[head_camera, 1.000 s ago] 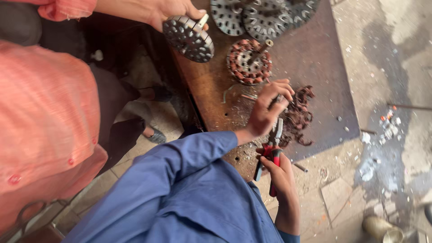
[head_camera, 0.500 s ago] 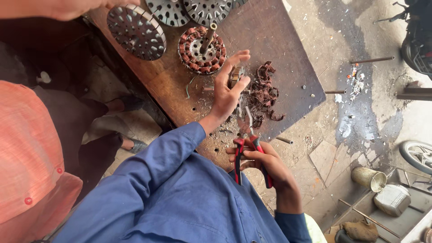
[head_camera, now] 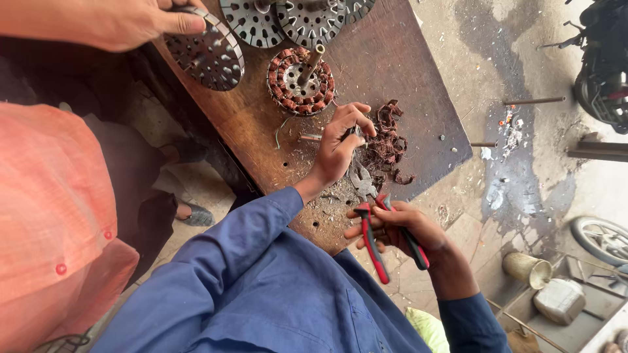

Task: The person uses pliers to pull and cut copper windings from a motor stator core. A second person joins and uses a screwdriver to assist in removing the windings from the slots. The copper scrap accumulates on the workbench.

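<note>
Right hand [head_camera: 399, 229] grips red-handled pliers [head_camera: 369, 216] just below the copper wire scraps [head_camera: 386, 144] — left hand [head_camera: 343, 140] pinches those scraps.

Brown wooden board [head_camera: 418, 98] serves as work surface, worn, several small drilled holes. On it: copper-wound stator [head_camera: 301, 82] with upright shaft, near far edge. Tangle of stripped copper wire [head_camera: 386, 140] lies close beside it. Two perforated metal discs [head_camera: 288, 19] at far end (partly out of view). Loose bolt [head_camera: 311, 137], wire scraps and dust scattered across middle.
</note>
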